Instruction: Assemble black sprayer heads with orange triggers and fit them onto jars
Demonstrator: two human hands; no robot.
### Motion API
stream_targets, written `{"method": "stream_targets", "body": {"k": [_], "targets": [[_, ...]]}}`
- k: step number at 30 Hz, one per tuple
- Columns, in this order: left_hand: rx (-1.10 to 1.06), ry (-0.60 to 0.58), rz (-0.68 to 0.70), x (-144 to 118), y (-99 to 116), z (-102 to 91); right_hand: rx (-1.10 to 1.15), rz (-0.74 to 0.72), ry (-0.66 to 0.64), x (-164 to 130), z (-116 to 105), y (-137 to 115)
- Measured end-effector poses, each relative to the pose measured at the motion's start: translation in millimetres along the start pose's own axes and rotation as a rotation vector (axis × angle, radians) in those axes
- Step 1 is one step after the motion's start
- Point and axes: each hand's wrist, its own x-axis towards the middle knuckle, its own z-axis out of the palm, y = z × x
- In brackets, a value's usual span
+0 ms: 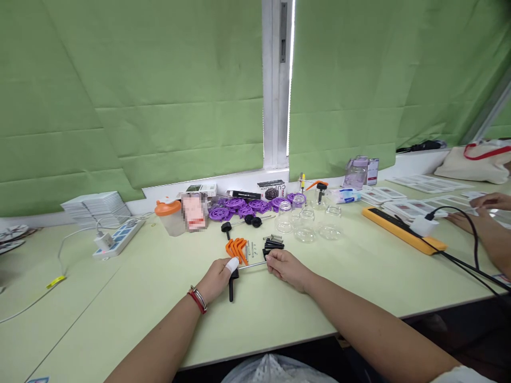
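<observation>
Both hands pinch one thin metal rod (252, 264): the left hand (217, 277) closed at its black T-handle (232, 283), the right hand (284, 267) at the far end, seemingly fitting a small black piece. Orange levers (236, 248) lie just beyond; seating it likely needs steady alignment.

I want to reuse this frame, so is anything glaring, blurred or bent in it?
Head view: daylight glares through the gap between the blinds; a pixelated patch hides the pink thing; the table edge bows from wide-angle distortion; both hands look sharp.
</observation>
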Motion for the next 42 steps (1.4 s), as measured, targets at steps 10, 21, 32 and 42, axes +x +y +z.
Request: {"method": "stream_targets", "body": {"k": [10, 21, 32, 42], "targets": [[-0.012, -0.008, -0.02, -1, 0, -0.4, 0.004, 0.01, 0.02, -1, 0, -3], [-0.028, -0.001, 0.006, 0, -1, 0.9, 0.011, -0.006, -0.032, -3, -2, 1], [-0.024, 0.003, 0.001, -2, -1, 1.4, -0.033, 0.014, -0.02, -5, 0, -5], [-0.032, 0.0, 0.014, 0, -3, 1.5, 0.02, 0.013, -0.02, -4, -1, -3]]}}
